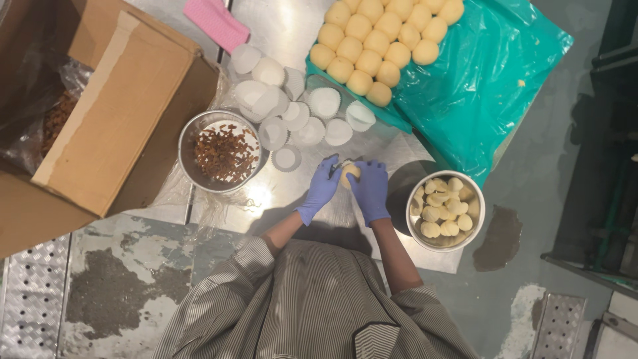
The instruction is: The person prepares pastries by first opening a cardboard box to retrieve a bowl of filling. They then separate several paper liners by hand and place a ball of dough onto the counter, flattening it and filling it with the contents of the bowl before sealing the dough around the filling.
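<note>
Both my hands wear blue gloves and meet over the steel table. My left hand point(321, 188) and my right hand point(369, 189) together hold a pale yellow dough ball point(350, 172) set in a white paper cup. A steel bowl of small pale dough pieces point(444, 209) stands just right of my right hand. A steel bowl of brown raisins point(224, 152) stands to the left of my left hand. Several white paper cups point(292, 110) lie scattered beyond my hands.
Rows of finished yellow balls point(382, 40) sit on a teal plastic sheet point(478, 86) at the far right. An open cardboard box point(113, 106) fills the left side. A pink cloth point(216, 23) lies at the top. The floor shows at the right.
</note>
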